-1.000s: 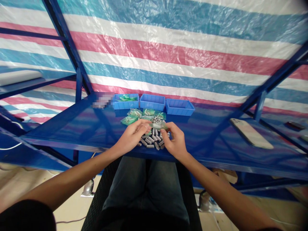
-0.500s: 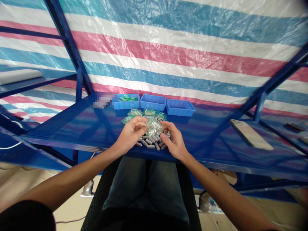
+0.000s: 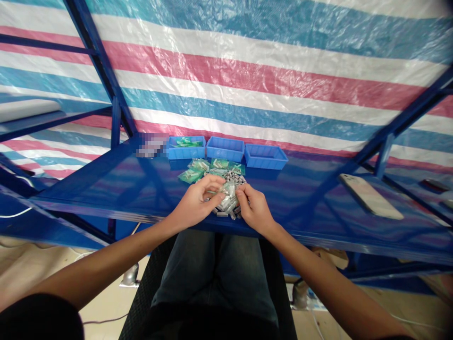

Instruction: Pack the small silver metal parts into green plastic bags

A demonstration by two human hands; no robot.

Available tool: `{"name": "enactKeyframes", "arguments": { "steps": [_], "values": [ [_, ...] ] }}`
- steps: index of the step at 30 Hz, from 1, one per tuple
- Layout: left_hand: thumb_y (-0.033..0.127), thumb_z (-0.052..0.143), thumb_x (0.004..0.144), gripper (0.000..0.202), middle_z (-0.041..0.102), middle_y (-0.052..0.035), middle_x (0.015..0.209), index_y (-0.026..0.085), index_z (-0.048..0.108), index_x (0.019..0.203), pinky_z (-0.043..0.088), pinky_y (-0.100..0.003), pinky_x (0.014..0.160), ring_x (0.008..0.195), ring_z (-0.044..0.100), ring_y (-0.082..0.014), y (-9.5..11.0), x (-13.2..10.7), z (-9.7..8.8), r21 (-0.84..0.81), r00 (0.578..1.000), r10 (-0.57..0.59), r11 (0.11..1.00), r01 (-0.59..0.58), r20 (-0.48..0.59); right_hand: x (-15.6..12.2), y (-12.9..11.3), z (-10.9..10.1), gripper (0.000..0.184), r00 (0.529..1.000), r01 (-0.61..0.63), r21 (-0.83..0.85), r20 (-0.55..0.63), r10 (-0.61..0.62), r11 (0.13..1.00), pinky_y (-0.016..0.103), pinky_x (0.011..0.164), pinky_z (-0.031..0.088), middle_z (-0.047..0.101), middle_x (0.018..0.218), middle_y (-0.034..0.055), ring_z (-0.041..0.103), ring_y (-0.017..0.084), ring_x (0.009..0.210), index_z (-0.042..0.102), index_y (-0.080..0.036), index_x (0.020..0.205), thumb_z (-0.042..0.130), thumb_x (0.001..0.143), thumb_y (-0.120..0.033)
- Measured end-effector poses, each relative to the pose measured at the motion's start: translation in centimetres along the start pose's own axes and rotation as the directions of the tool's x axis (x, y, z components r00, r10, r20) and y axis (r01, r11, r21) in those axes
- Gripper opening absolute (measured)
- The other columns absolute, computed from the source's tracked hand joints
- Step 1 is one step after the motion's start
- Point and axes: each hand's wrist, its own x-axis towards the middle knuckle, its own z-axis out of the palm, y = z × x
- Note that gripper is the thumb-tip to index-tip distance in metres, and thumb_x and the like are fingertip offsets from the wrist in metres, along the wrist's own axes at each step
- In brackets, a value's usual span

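Between my hands is a clear plastic bag (image 3: 228,192) with small metal pieces in it. My left hand (image 3: 201,198) pinches the bag's left side between thumb and fingers. At its right edge, my right hand (image 3: 255,208) grips the plastic with thumb and forefinger. Below and behind the bag lies a pile of small silvery cylindrical parts (image 3: 222,214), partly hidden by my hands. Just beyond the pile, several greenish clear bags (image 3: 191,175) of parts lie flat on the blue table (image 3: 141,189).
Three blue bins stand in a row at the back. The left bin (image 3: 186,154) holds green bags; the middle bin (image 3: 225,153) and right bin (image 3: 266,163) show bare insides. A phone (image 3: 371,196) lies far right. Blue frame posts (image 3: 116,125) rise at the table's sides.
My right hand has closed its fingers on the bag's right edge. Both hands and the bag sit slightly lower and nearer to me, and more of the pile behind shows.
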Motion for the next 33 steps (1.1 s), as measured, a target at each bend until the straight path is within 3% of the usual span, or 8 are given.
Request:
{"name": "enactKeyframes", "arguments": {
  "steps": [5,9,15,22,26,29,33],
  "values": [
    [0.029,0.058,0.079,0.024,0.064,-0.0026,0.082,0.016,0.058,0.099,0.047,-0.023,0.065,0.072,0.059,-0.0134,0.1,-0.2,0.1,0.055,0.996,-0.062,0.997,0.059,0.068,-0.2,0.0,0.4,0.019,0.987,0.163,-0.092,0.024,-0.162,0.982,0.026,0.059,0.038,0.058,0.066,0.003,0.054,0.015,0.062,0.053,-0.018,0.078,0.04,0.091,-0.023],
    [0.028,0.056,0.08,0.018,0.065,-0.0028,0.084,0.016,0.061,0.091,0.047,-0.023,0.069,0.075,0.06,-0.0146,0.2,0.0,-0.2,0.105,1.0,-0.021,0.994,0.019,0.02,-0.3,-0.2,0.4,0.019,0.986,0.167,-0.119,0.044,-0.163,0.979,0.027,0.063,0.04,0.061,0.072,0.0051,0.056,0.017,0.068,0.055,-0.017,0.084,0.039,0.091,-0.024],
    [0.025,0.055,0.079,0.017,0.065,-0.0023,0.085,0.015,0.061,0.092,0.045,-0.022,0.069,0.076,0.06,-0.0139,0.3,0.0,-0.2,0.162,1.0,0.002,0.987,-0.005,0.022,-0.2,-0.2,0.4,0.023,0.971,0.228,-0.185,0.115,-0.21,0.956,0.027,0.059,0.036,0.054,0.065,0.0033,0.05,0.016,0.062,0.049,-0.018,0.073,0.036,0.092,-0.021],
    [0.034,0.055,0.081,0.022,0.064,-0.0012,0.079,0.017,0.061,0.093,0.044,-0.021,0.059,0.068,0.058,-0.0125,1.1,0.0,-0.7,0.196,0.999,-0.016,0.981,0.009,0.033,-0.4,0.1,0.3,0.022,0.962,0.273,-0.237,0.038,-0.272,0.932,0.028,0.059,0.034,0.053,0.063,0.0027,0.048,0.015,0.061,0.048,-0.019,0.071,0.038,0.09,-0.019],
    [0.048,0.045,0.086,0.037,0.056,0.0019,0.057,0.016,0.06,0.094,0.038,-0.019,0.045,0.047,0.051,-0.0093,1.6,0.2,-1.7,0.113,0.987,-0.162,0.98,0.162,-0.01,-0.4,0.3,0.1,0.021,0.947,0.276,-0.308,-0.072,-0.312,0.91,0.029,0.058,0.033,0.051,0.061,0.0029,0.046,0.016,0.059,0.049,-0.019,0.072,0.038,0.089,-0.018],
    [0.056,0.04,0.085,0.046,0.057,0.0015,0.054,0.016,0.057,0.1,0.035,-0.019,0.039,0.041,0.049,-0.0091,1.8,0.2,-1.8,-0.018,0.941,-0.331,0.943,0.333,0.071,-0.4,0.2,0.0,0.018,0.918,0.308,-0.351,-0.137,-0.374,0.884,0.03,0.057,0.032,0.051,0.061,0.0034,0.044,0.017,0.059,0.05,-0.019,0.074,0.039,0.088,-0.016],
    [0.052,0.054,0.08,0.042,0.066,-0.0037,0.062,0.015,0.056,0.098,0.04,-0.018,0.043,0.046,0.056,-0.0102,2.2,-0.1,-1.1,-0.21,0.876,-0.447,0.853,0.478,0.18,-0.6,0.1,0.0,0.017,0.897,0.338,-0.369,-0.152,-0.415,0.866,0.032,0.057,0.03,0.051,0.062,0.0039,0.045,0.018,0.06,0.051,-0.019,0.077,0.038,0.087,-0.015]
  ]
}}
